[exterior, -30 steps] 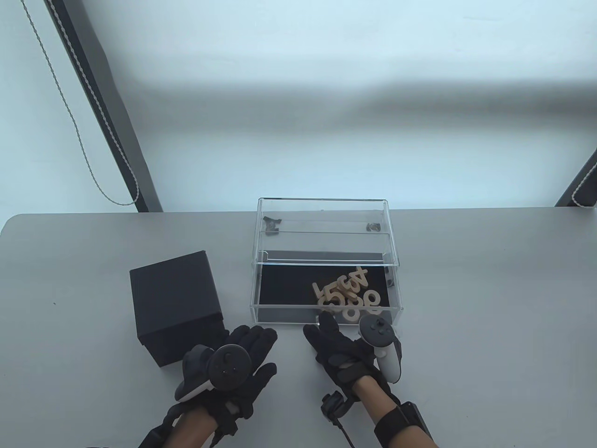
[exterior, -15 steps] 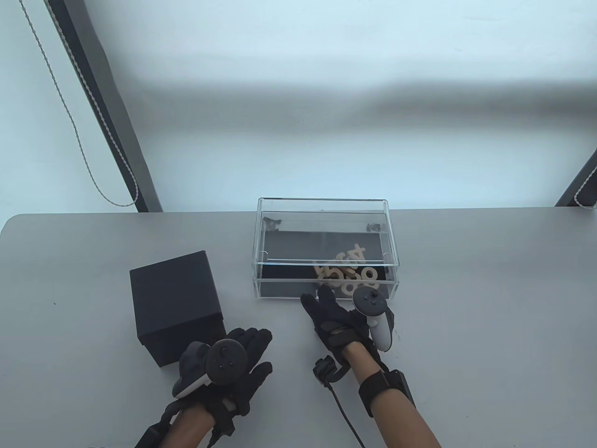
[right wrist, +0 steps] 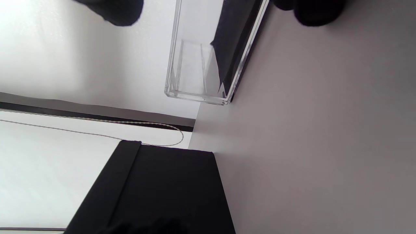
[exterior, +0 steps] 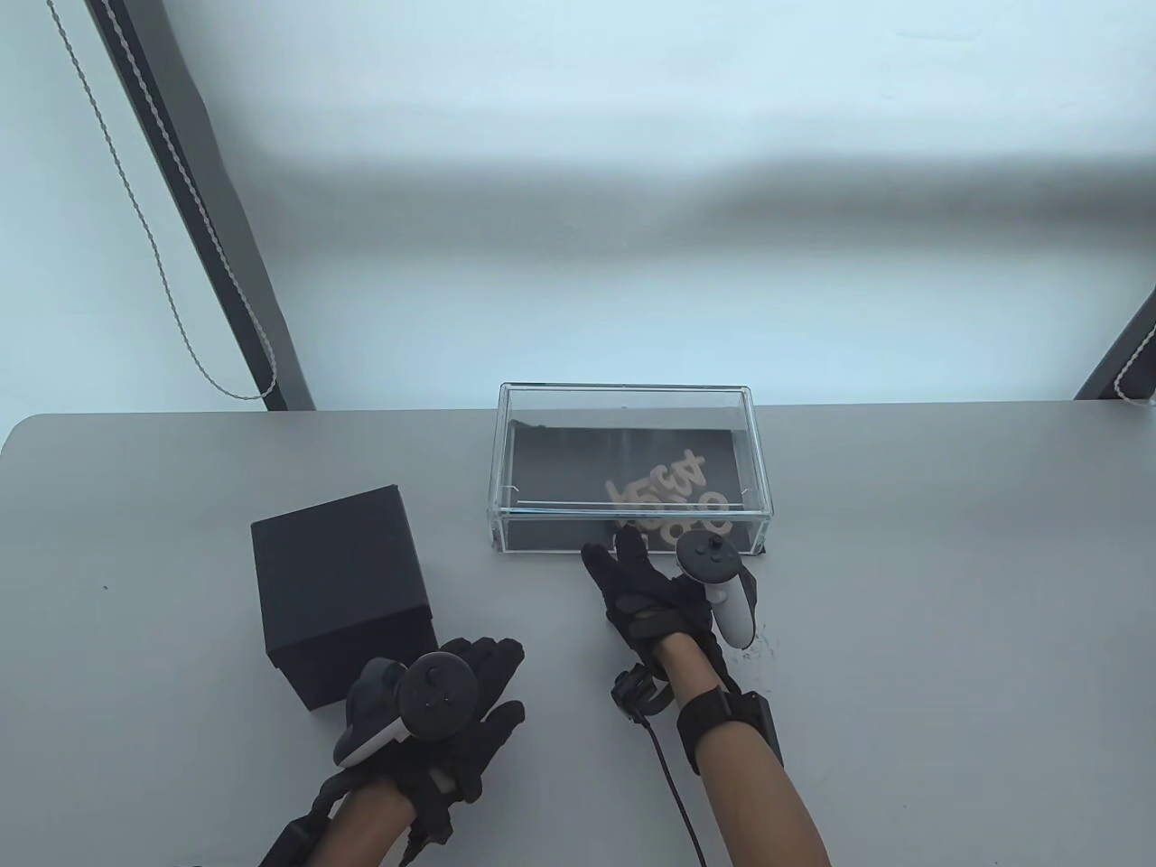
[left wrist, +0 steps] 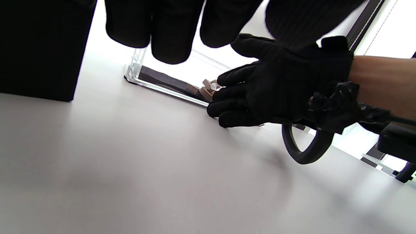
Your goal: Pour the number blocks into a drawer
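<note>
A clear acrylic case [exterior: 623, 394] stands at the middle of the table, its black-lined drawer [exterior: 560, 537] pushed almost fully in. Several wooden number blocks [exterior: 673, 510] lie in the drawer's right half. My right hand [exterior: 643, 582] presses its fingers against the drawer front with the thumb spread apart; the left wrist view shows this hand [left wrist: 269, 87] at the front panel [left wrist: 169, 87], next to a small clear knob and the blocks [left wrist: 205, 91]. My left hand [exterior: 470, 691] rests flat on the table, empty, beside the black box [exterior: 339, 578].
The black cube box [right wrist: 162, 191] stands left of the case [right wrist: 195, 71], with a strip of table between them. A cable [exterior: 673, 795] trails from my right wrist toward the table's front edge. A window cord [exterior: 172, 289] hangs behind the table's far left edge.
My right hand has moved away from me, pushing the drawer with the number blocks into the case. My left hand has stayed beside the black box.
</note>
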The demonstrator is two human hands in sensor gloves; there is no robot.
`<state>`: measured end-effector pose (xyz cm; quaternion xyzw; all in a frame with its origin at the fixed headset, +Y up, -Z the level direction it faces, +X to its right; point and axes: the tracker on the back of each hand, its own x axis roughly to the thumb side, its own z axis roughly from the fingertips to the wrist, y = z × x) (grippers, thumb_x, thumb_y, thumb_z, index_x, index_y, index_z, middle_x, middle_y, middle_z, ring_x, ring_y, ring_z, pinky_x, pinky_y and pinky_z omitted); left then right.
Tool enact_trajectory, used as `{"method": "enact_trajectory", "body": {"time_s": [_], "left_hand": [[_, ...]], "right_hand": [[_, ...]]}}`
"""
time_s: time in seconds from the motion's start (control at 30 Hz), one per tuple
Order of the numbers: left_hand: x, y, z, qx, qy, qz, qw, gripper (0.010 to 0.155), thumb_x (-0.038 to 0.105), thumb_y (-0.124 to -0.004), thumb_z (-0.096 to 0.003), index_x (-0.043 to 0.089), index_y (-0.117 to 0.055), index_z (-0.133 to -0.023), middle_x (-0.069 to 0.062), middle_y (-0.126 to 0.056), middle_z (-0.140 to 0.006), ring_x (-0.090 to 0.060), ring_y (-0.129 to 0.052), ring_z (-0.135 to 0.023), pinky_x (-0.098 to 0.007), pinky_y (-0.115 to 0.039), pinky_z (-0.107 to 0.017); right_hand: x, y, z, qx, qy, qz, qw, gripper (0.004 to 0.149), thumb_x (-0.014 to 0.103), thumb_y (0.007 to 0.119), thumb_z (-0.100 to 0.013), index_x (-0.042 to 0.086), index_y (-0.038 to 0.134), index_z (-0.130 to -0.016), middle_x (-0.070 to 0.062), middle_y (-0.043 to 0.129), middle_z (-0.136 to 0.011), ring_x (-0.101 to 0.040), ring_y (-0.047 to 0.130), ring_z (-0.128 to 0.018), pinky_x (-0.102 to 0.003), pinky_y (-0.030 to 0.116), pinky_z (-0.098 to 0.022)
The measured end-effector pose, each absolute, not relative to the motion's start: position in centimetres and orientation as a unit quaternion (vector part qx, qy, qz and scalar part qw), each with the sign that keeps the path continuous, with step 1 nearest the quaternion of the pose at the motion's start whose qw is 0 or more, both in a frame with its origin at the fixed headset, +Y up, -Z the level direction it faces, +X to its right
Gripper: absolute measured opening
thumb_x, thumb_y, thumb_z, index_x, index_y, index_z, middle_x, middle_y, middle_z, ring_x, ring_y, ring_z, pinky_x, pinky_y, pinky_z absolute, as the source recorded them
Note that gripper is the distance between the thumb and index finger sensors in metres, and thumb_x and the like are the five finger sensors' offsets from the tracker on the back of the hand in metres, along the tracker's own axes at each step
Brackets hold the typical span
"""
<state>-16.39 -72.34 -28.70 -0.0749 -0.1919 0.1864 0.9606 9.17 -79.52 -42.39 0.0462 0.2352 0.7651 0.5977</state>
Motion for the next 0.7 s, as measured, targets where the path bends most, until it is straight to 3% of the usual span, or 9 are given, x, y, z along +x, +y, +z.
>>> {"method": "enact_trajectory", "body": {"time_s": [0.3, 0.7], "left_hand": [[-16.7, -72.3, -28.9, -0.073, -0.188, 0.195, 0.96, 0.072, 0.059, -0.061, -0.0484, 0.026, -0.046, -0.111, -0.014, -0.059, -0.119, -0.044, -0.052, -0.108, -0.07, -0.034, -0.076], [-17.3, -72.3, -29.2, -0.063, -0.178, 0.202, 0.961, 0.072, 0.059, -0.062, -0.0483, 0.026, -0.048, -0.11, -0.014, -0.061, -0.119, -0.044, -0.054, -0.107, -0.07, -0.036, -0.076]], "right_hand": [[9.1, -79.3, -42.0, 0.05, 0.228, 0.764, 0.602, 0.092, 0.065, 0.059, -0.058, 0.008, 0.004, -0.106, -0.034, 0.005, -0.107, -0.059, 0.037, -0.099, -0.062, 0.052, -0.071], [10.8, -77.8, -38.9, 0.044, 0.189, 0.755, 0.626, 0.091, 0.061, 0.066, -0.052, 0.004, 0.019, -0.105, -0.034, 0.022, -0.108, -0.059, 0.049, -0.094, -0.067, 0.054, -0.065]]}}
